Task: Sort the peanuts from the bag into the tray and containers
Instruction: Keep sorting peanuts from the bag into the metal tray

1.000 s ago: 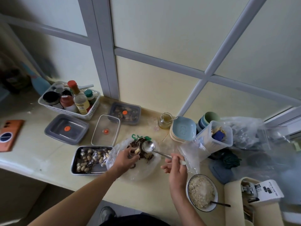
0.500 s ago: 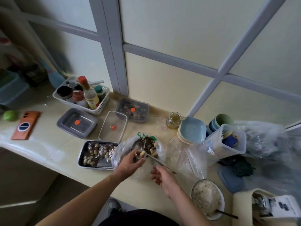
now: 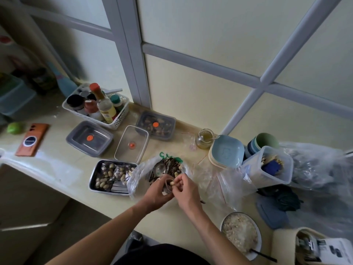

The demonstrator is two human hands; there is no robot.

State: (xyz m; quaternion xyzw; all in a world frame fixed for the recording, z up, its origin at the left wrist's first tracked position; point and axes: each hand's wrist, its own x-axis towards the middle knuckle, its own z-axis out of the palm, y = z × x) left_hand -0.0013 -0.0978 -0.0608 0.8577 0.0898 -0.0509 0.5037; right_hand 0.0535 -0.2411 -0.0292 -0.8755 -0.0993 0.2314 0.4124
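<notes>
Head view: over the open bag [image 3: 141, 175] my right hand [image 3: 186, 190] pinches a peanut [image 3: 172, 182], my left hand [image 3: 156, 194] grips a brown husk [image 3: 167, 186], and the tray [image 3: 116, 188], long axis left-right, lies just left, nearer my left

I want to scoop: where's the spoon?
Head view, centre: the spoon lies inside the open plastic bag, just right of the metal tray.

A pale peanut [image 3: 172, 183] is being pinched between the fingers of the left hand [image 3: 156, 192] and right hand [image 3: 186, 190], at the near edge of the open clear bag [image 3: 136, 175] of peanuts and dark husks. Left of the fingers, a steel tray [image 3: 93, 185] is lying flat, holding peanuts. Beyond it, lidded containers [image 3: 75, 131] are sitting.
</notes>
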